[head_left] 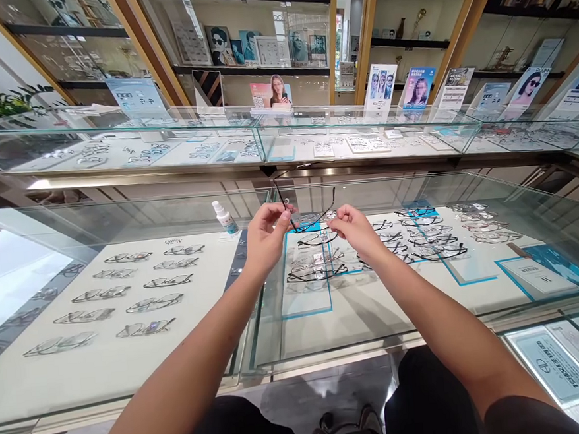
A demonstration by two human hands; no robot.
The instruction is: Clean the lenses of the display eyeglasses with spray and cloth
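Both hands hold a pair of dark-framed eyeglasses (296,229) above the glass display counter. My left hand (267,237) pinches one side of it between thumb and fingers. My right hand (356,231) is closed at the other side, its fingertips pressed together by the frame. The thin temples point up and away from me. Just below, rows of eyeglasses (318,274) lie inside the case, partly hidden by my hands. A white spray bottle (225,217) with a blue-green label stands left of my left hand.
The left glass case (215,295) holds several more eyeglasses (154,302). Farther off, another glass counter (187,172) carries upright advertising cards (380,88). Shelves (254,69) with pictures line the back. A certificate-like card (552,367) lies under glass at lower right.
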